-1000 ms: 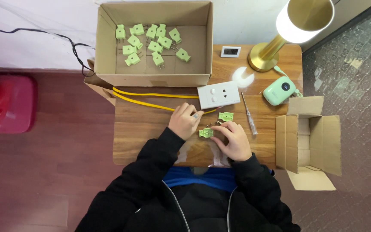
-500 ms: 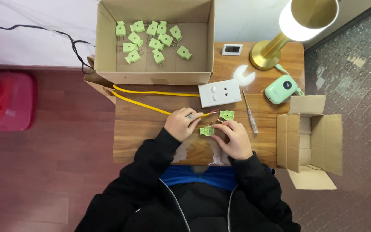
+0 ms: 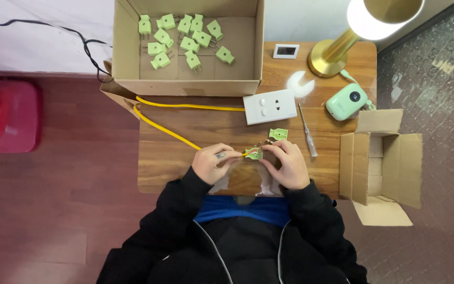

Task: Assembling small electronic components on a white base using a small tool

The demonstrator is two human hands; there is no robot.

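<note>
Wooden surface [image 3: 185, 173] carries the work: near its front edge the left hand [image 3: 212, 164] pinches the yellow cable [image 3: 164, 129] end while the right hand [image 3: 289, 165] grips the open green plug half [image 3: 254, 153], where loose strands could slip out if either grip eases.

Over a wooden table [image 3: 185, 168], the left hand [image 3: 212, 164] pinches the end of a yellow cable [image 3: 164, 128] while the right hand [image 3: 289, 164] grips a green plug half [image 3: 254, 153]. Another green piece [image 3: 278, 134] lies just beyond, a screwdriver [image 3: 307, 138] beside it. More plugs [image 3: 185, 39] fill a cardboard box [image 3: 127, 52].
</note>
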